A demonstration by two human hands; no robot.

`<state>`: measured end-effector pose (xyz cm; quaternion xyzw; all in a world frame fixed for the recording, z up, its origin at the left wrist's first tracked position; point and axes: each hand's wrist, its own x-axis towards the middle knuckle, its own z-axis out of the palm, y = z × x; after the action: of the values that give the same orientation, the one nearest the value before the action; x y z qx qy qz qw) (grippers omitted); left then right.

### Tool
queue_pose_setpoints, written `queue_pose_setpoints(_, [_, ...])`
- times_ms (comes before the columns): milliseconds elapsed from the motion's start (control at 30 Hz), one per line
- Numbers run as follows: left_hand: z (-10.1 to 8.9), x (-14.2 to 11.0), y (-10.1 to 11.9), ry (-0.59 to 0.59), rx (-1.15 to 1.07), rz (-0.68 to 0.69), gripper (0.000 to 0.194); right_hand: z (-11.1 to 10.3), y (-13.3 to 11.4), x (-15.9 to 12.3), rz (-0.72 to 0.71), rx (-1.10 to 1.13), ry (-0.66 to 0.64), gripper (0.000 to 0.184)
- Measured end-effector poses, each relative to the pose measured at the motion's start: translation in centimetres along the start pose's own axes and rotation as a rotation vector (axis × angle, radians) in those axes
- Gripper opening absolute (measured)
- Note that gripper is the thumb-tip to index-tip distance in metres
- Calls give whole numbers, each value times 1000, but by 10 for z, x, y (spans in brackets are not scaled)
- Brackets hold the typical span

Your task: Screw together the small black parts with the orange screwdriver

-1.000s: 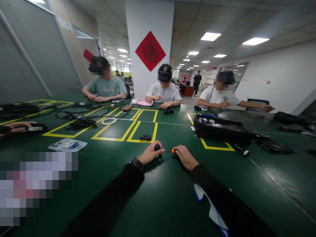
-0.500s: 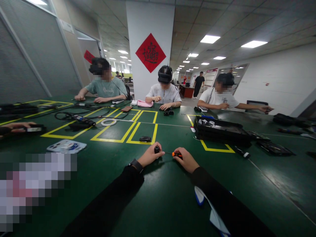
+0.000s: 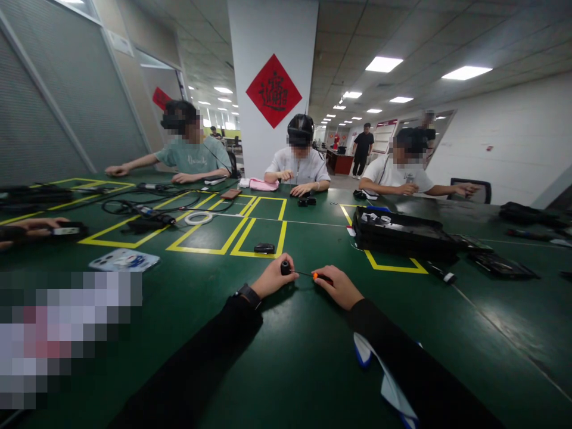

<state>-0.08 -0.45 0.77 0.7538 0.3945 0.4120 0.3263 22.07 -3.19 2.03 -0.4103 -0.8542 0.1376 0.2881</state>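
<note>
My left hand (image 3: pixel 272 279) pinches a small black rounded part (image 3: pixel 285 268) between thumb and fingers, a little above the green table (image 3: pixel 286 363). From the right, my right hand (image 3: pixel 339 287) is closed around the orange-and-black handle of a screwdriver (image 3: pixel 315 276). Its thin shaft runs left toward the black part; whether the tip sits inside it is hidden by my left thumb and fingers. Just beyond my left hand, a short black cylindrical piece (image 3: pixel 264 248) lies within a yellow tape outline.
A black open tray (image 3: pixel 402 235) stands ahead right, with a black tool (image 3: pixel 441 273) beside it. Left lie a phone (image 3: pixel 124 260), a white cable ring (image 3: pixel 198 218) and black cables. Blue-and-white material (image 3: pixel 393 390) lies under my right forearm. Several people sit around the table.
My right fingers have shifted over the screwdriver handle, so less orange shows. My left hand still grips the black part. The seated person at far left has stretched an arm outward.
</note>
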Motion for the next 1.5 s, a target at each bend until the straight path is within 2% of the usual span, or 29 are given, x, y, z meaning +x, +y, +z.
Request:
queue_pose_setpoints(567, [-1,2,-2,-9,46,34,19,-8,-10,-3,4,-78,41,28])
queue_pose_setpoints(833, [-2,1,1,-13,45,19,21,-6,-5,-5,-24,-134,169,24])
queue_pose_setpoints(1300, [-1,2,-4,-6,30,12,22,-7,-3,-5,-74,-78,204,17])
queue_pose_setpoints(1500, [0,2,-4,-17,24,11,25,-6,-6,-4,-98,-21,200,24])
